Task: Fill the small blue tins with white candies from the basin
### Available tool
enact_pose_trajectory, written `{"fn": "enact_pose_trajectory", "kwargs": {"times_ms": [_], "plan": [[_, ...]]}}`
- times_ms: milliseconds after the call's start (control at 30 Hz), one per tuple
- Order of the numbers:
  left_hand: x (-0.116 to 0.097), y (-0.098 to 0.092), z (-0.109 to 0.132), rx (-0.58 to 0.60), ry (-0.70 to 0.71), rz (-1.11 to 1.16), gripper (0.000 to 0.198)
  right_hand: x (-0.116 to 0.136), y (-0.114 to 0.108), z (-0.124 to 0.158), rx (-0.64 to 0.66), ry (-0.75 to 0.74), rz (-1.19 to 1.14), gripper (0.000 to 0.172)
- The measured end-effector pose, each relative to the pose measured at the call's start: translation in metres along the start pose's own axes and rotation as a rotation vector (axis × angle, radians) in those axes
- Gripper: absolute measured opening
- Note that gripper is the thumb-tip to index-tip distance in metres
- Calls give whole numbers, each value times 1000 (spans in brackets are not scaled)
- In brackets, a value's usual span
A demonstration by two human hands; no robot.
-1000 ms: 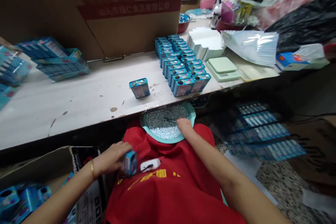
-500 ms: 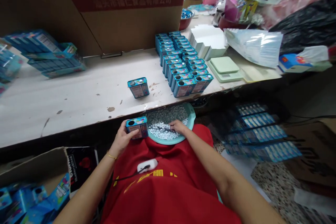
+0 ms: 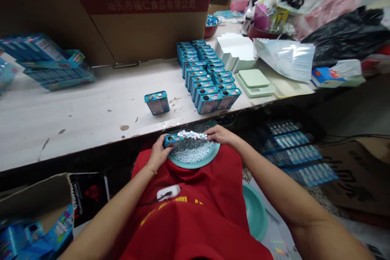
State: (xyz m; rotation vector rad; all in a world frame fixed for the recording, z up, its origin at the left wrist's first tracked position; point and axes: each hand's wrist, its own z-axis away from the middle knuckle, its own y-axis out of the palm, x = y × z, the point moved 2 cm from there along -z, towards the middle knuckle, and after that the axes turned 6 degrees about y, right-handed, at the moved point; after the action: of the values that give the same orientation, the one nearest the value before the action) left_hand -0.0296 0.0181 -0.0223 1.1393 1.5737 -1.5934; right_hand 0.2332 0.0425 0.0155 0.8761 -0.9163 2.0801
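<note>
In my left hand [image 3: 159,151] is a small blue tin [image 3: 173,139] with a round dark opening in its top, held over the left side of a teal basin [image 3: 195,165] on my lap. The basin holds many small white pellets [image 3: 191,153]. My right hand [image 3: 217,134] is closed on the right end of a narrow scoop heaped with white pellets [image 3: 192,135]. The scoop's left end reaches the top of the tin; the pellets cover most of it. On the bench ahead, one similar tin [image 3: 157,102] stands alone.
Rows of blue tins [image 3: 210,103] stand on the bench, beside a pale green scale [image 3: 254,81] and stacked white card [image 3: 236,50]. A large carton [image 3: 146,28] stands behind. Blue packs [image 3: 57,65] lie left. An open box [image 3: 55,191] sits lower left, a second teal basin [image 3: 256,211] lower right.
My right hand has lifted the pellet-heaped scoop out of the basin to the tin. My left hand has brought the tin rightward, over the basin's edge.
</note>
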Motion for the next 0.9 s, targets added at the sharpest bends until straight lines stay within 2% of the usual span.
{"fn": "enact_pose_trajectory", "kwargs": {"times_ms": [100, 233, 367, 633, 767, 833, 900], "plan": [[0, 10, -2, 54, 56, -84, 40, 22, 4, -2, 4, -67, 241, 30], [3, 16, 0, 63, 98, -152, 41, 50, 7, -4, -22, -178, 607, 31], [6, 17, 4, 52, 105, -180, 42, 74, 9, -3, -43, -141, 823, 34], [11, 16, 3, 45, 79, -169, 42, 115, 19, 8, -31, -62, 1087, 36], [13, 16, 3, 38, 86, -151, 42, 121, 20, 17, -58, -58, 1098, 36], [13, 15, 4, 32, 83, -138, 41, 114, 17, 22, -81, -71, 1087, 35], [12, 13, 5, 14, 64, -121, 42, 97, 9, 25, -111, -84, 1067, 34]]}}
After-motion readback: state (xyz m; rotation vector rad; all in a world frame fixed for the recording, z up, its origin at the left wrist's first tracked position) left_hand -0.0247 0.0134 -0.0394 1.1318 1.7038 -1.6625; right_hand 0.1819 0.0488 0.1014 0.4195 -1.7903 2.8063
